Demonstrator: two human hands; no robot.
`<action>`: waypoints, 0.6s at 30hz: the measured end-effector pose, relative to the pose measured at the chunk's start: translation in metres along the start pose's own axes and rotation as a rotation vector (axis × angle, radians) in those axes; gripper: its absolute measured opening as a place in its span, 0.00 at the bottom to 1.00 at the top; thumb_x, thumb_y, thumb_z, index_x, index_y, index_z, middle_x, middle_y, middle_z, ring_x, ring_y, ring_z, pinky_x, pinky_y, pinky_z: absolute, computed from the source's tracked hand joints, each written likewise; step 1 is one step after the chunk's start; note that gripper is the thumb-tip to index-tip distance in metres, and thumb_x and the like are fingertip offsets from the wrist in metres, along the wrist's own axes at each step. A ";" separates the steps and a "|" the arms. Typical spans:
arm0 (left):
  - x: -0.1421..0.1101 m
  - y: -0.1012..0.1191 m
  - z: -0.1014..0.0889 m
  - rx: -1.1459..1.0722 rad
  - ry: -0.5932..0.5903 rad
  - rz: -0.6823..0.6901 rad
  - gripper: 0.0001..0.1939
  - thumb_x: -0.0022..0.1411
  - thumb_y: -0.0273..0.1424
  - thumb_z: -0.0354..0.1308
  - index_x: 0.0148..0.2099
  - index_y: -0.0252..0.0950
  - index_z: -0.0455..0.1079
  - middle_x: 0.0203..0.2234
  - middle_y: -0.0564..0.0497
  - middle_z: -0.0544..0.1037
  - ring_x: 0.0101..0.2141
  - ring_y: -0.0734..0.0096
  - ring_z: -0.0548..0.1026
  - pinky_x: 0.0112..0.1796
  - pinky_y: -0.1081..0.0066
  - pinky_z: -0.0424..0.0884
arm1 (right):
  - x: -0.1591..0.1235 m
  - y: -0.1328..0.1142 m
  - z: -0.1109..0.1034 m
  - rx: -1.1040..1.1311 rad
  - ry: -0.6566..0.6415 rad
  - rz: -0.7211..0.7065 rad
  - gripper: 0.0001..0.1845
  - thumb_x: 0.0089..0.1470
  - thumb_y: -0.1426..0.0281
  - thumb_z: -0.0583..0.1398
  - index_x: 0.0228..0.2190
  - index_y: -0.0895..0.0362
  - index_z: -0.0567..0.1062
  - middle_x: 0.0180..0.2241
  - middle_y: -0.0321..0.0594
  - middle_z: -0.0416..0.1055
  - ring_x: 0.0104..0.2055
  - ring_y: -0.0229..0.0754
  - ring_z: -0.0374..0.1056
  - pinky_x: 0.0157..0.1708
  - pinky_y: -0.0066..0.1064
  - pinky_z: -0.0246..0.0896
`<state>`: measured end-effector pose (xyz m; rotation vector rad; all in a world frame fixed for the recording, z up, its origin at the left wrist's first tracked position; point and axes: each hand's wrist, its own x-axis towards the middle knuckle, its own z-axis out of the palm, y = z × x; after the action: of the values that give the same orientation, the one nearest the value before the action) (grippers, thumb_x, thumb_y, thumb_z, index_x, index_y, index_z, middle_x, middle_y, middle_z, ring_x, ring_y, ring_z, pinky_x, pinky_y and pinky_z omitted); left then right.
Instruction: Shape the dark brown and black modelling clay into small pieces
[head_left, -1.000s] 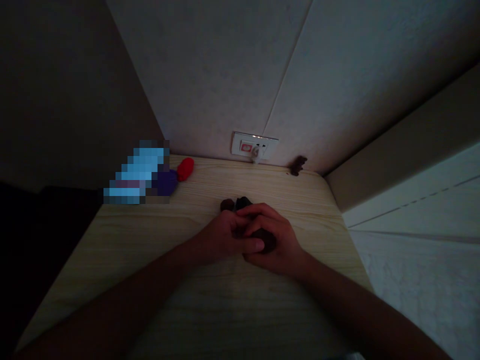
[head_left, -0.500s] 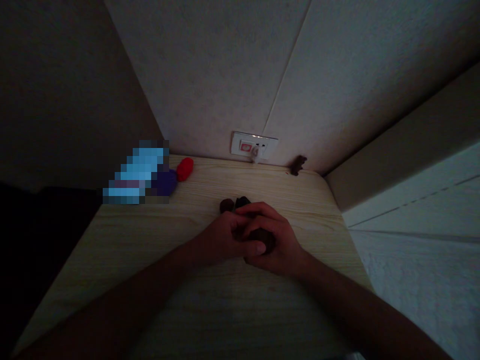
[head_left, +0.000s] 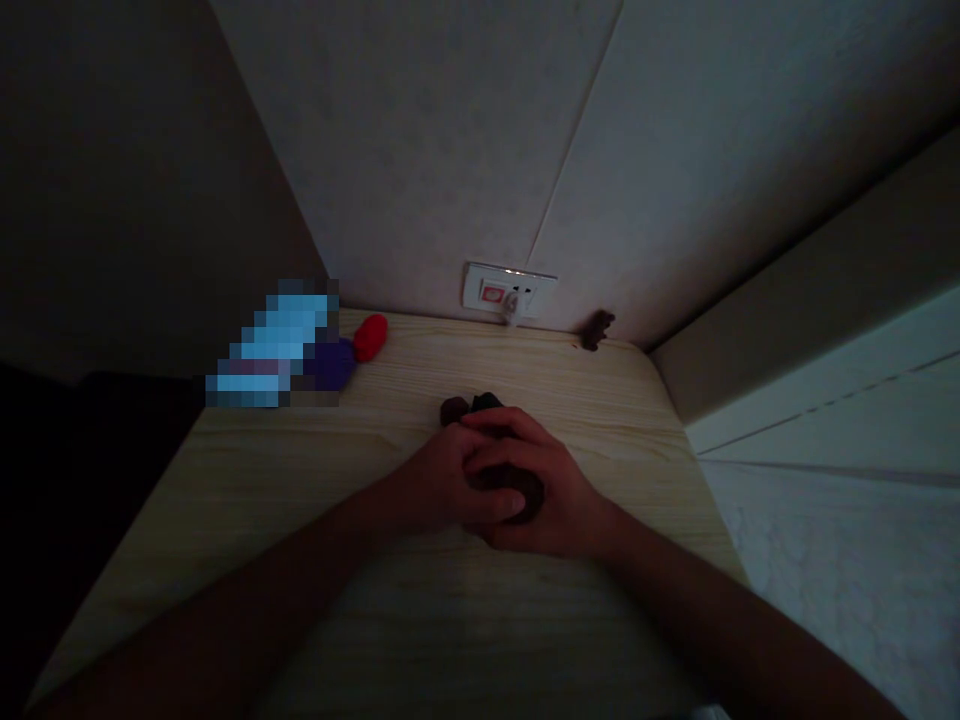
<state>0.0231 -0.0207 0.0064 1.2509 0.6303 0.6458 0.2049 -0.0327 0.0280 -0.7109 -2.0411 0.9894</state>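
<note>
Brown lump: clasped between my left hand and right hand; uneven squeezing could free it.
Black piece, far side: so close I could bump it.

From my station I see a red lump beside a purple lump, and a wall socket.
</note>
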 end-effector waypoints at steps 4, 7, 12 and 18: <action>0.000 0.000 0.000 0.048 -0.002 -0.022 0.13 0.52 0.37 0.70 0.33 0.31 0.78 0.26 0.51 0.78 0.27 0.71 0.73 0.29 0.72 0.66 | -0.001 0.001 0.003 0.062 0.048 0.034 0.15 0.42 0.74 0.72 0.34 0.53 0.78 0.56 0.46 0.71 0.57 0.52 0.71 0.57 0.44 0.68; 0.001 -0.001 -0.001 0.082 0.009 -0.025 0.13 0.53 0.37 0.70 0.34 0.31 0.79 0.26 0.51 0.79 0.28 0.70 0.74 0.29 0.72 0.66 | -0.002 0.001 0.004 0.054 0.087 0.062 0.14 0.41 0.75 0.71 0.31 0.53 0.77 0.54 0.45 0.73 0.55 0.52 0.73 0.55 0.44 0.69; 0.001 0.000 -0.001 0.083 0.012 -0.019 0.13 0.54 0.37 0.70 0.34 0.31 0.79 0.25 0.52 0.78 0.27 0.72 0.72 0.29 0.73 0.64 | -0.002 0.001 0.004 0.025 0.099 0.062 0.13 0.42 0.74 0.71 0.31 0.53 0.76 0.54 0.46 0.73 0.54 0.51 0.74 0.53 0.43 0.70; 0.002 -0.001 0.000 -0.050 0.021 -0.033 0.13 0.53 0.37 0.71 0.32 0.32 0.78 0.26 0.51 0.79 0.28 0.72 0.74 0.32 0.72 0.68 | -0.001 0.000 0.004 -0.024 0.133 0.040 0.10 0.44 0.75 0.70 0.30 0.53 0.76 0.51 0.47 0.75 0.51 0.49 0.75 0.51 0.42 0.72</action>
<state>0.0242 -0.0192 0.0055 1.1863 0.6478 0.6443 0.2021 -0.0350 0.0262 -0.8116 -1.9332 0.9167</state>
